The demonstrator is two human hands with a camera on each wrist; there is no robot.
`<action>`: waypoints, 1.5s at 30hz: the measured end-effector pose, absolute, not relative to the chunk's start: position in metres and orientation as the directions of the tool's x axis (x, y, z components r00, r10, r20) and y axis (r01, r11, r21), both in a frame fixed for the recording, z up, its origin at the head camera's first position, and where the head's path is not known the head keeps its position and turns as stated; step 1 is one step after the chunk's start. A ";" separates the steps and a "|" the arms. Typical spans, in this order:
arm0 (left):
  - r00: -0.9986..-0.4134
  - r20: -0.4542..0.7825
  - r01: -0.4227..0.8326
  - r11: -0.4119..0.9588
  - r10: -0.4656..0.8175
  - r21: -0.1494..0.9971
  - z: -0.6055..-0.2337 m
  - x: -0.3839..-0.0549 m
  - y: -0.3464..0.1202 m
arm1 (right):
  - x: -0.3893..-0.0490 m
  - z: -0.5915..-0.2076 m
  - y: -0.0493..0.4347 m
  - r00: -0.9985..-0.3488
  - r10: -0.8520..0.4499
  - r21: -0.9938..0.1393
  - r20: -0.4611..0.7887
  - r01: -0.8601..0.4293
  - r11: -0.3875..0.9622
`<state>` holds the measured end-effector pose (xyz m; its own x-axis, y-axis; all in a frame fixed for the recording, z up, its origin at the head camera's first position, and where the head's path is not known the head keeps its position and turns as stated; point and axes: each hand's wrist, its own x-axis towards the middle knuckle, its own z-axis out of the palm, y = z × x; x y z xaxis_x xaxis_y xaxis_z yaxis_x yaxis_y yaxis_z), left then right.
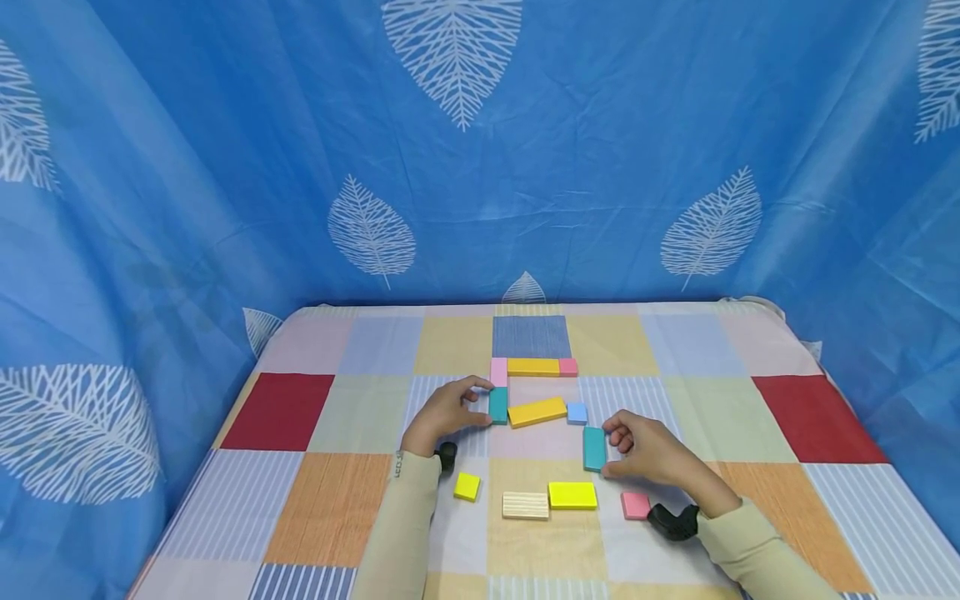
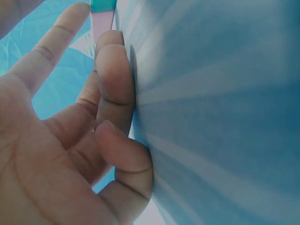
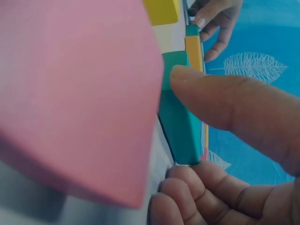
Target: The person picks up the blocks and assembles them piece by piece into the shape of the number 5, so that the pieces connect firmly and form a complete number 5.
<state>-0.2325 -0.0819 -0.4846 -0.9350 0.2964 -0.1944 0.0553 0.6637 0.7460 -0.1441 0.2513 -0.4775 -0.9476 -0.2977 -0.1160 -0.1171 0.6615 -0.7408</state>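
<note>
On the patchwork cloth, my left hand (image 1: 448, 410) pinches a teal block (image 1: 498, 405) by its ends, between index finger and thumb. That block adjoins a pale pink block (image 1: 498, 372) and a tilted orange block (image 1: 537, 412). My right hand (image 1: 647, 448) holds a second teal block (image 1: 594, 449) lengthwise; its thumb is on the near end and its fingers are at the far end. In the right wrist view this teal block (image 3: 180, 126) lies between thumb and curled fingertips. A small blue block (image 1: 577, 413) sits just beyond it, beside the orange one.
At the back, another orange block (image 1: 533, 367) joins a small pink block (image 1: 568, 367). Nearer lie a yellow square (image 1: 467, 487), a striped wooden block (image 1: 525, 506), a yellow block (image 1: 572, 496) and a pink square (image 1: 635, 506). A blue curtain (image 1: 525, 233) hangs behind.
</note>
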 end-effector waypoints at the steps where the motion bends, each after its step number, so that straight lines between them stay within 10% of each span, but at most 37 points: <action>1: -0.935 -0.196 0.053 0.665 0.294 0.745 -0.485 -0.233 -0.082 | -0.144 -0.478 0.251 -0.948 -0.300 -0.737 -0.110 -0.125 0.665; 45: -0.935 -0.202 0.048 0.667 0.292 0.744 -0.479 -0.230 -0.080 | -0.151 -0.472 0.230 -0.957 -0.274 -0.642 -0.096 -0.151 0.752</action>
